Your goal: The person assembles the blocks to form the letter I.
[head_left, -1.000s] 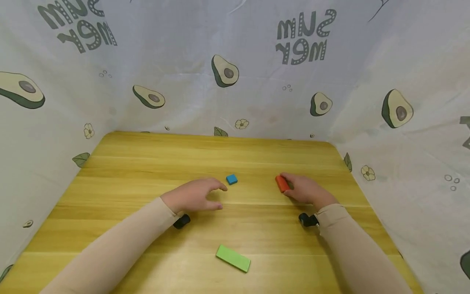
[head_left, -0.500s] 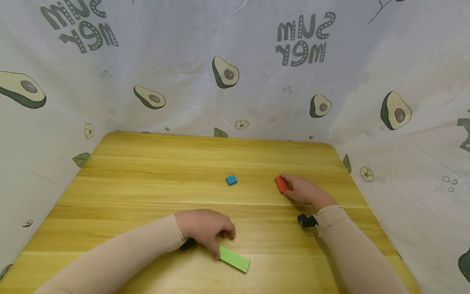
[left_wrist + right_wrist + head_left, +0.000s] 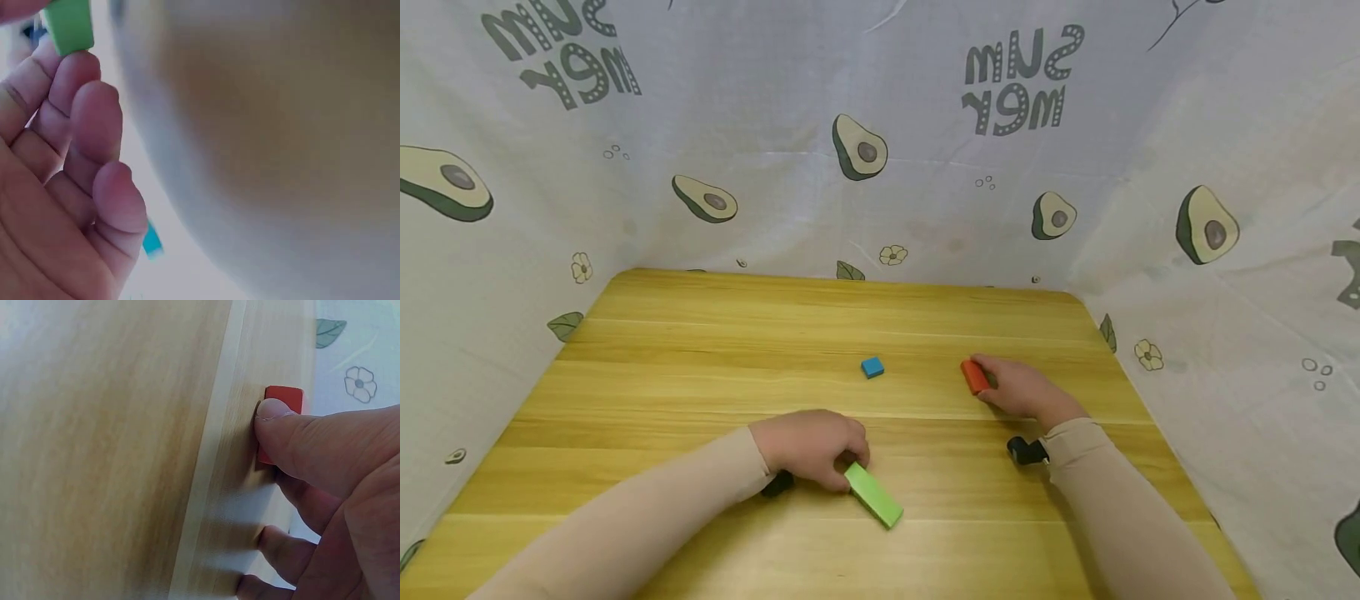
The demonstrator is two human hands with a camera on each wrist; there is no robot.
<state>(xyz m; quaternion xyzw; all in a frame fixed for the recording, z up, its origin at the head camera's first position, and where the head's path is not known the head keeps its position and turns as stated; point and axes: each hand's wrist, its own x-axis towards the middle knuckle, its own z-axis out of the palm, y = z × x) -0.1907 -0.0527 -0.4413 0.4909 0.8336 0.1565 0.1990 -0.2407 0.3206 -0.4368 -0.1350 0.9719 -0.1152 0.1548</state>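
My left hand pinches one end of a flat light-green block over the front middle of the table. In the left wrist view the green block sits between the thumb and fingertips, the other fingers loosely bent beneath. My right hand holds a red block at the right of the table, thumb on one side. The right wrist view shows the thumb across the red block, with the remaining fingers curled below it. A small blue square block lies between the hands, farther back.
The wooden table has rounded far corners. A white cloth printed with avocados hangs behind it and along both sides. A black wrist camera sits under the right sleeve cuff.
My left hand moved from near the blue block toward the front, took hold of the green block, and shifted it slightly back while turning it. The right hand stays on the red block.
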